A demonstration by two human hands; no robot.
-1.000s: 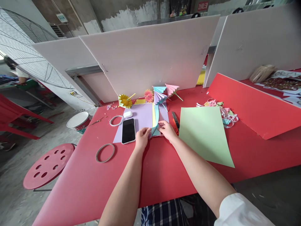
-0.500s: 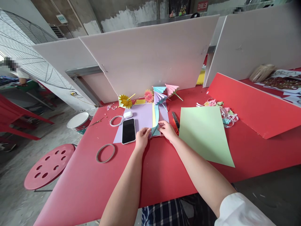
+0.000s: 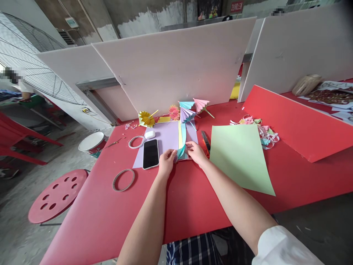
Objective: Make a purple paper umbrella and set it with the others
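A blue-green paper strip [image 3: 181, 151] is folded over at its near end, between my two hands. My left hand [image 3: 167, 159] pinches the strip's left side. On the right edge, my right hand [image 3: 195, 151] has its fingers closed on the same strip. Beneath and behind lie a pale yellow strip [image 3: 180, 135] and a purple sheet [image 3: 168, 133]. A black-screened phone [image 3: 151, 154] rests just left of my left hand. Past the strips stand small folded paper umbrellas [image 3: 187, 112], pink, purple and blue.
Tape rolls [image 3: 124, 180] and a white case [image 3: 150, 134] lie left. Right of my hands are a dark-and-orange cutter [image 3: 205, 141], a green sheet [image 3: 239, 156], paper scraps [image 3: 266, 136] and a leaning red board [image 3: 298, 123]. A person [image 3: 23, 88] is far left.
The folded end of the blue-green strip has tilted and shows a brighter face between my fingers. Both hands have stayed almost in place.
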